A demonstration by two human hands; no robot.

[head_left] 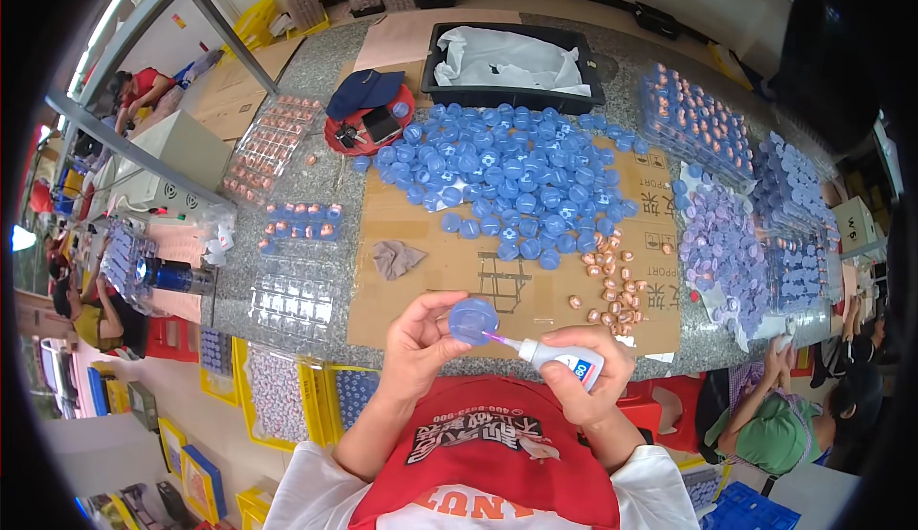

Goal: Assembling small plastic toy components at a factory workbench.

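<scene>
My left hand [427,335] pinches a round, translucent blue plastic piece [472,321] between thumb and fingers, above the table's near edge. In my right hand [585,369] is a small white glue bottle [562,362], tilted so its thin pink tip meets the lower right edge of the blue piece. Beyond my hands a large heap of similar blue pieces [516,172] covers a flattened cardboard sheet [435,291]. Small orange-and-white pieces [617,281] lie scattered to the right, and a crumpled brownish cloth [396,259] rests left of the hands.
A black bin [516,98] lined with white sheeting stands behind the heap. Left of it is a red tray [350,136] with a cap, keys and phone. Clear trays [290,302] sit at left, and filled trays [696,129] at right. Other people work on both sides.
</scene>
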